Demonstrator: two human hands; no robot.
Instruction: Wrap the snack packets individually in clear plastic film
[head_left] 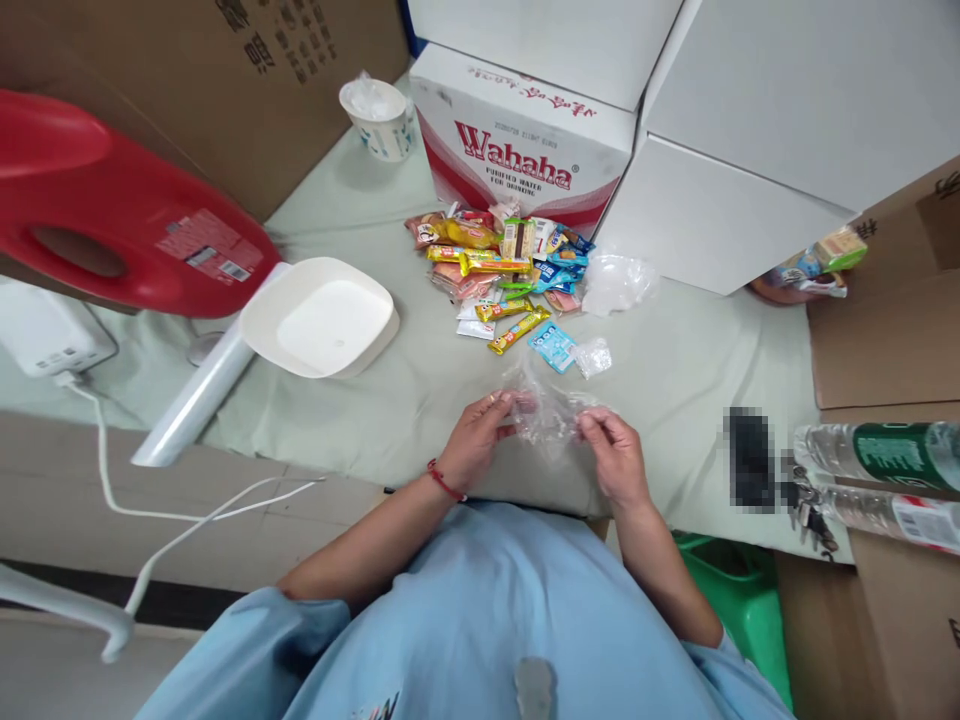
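Between both hands, over the front of the cloth-covered table, is a crumpled clear plastic bag (551, 415). My left hand (480, 432), with a red cord bracelet at the wrist, pinches its left side. Thumb and fingers of my right hand (615, 452) are closed on its right edge. Just beyond the bag lie a light blue packet (553, 346) and a small clear wrapped piece (593, 357). Farther back is a heap of wrapped snacks (487, 262), with yellow, blue, red and white wrappers. Another crumpled clear plastic piece (619, 282) sits to the heap's right.
Left stand a white bowl (319, 345), a plastic roll (199, 385) and a large red jug (127, 215). A Wahaha carton (517, 150) and paper cup (382, 125) are behind. Right are keys (814, 515), water bottles (885, 515) and a green stool (739, 600).
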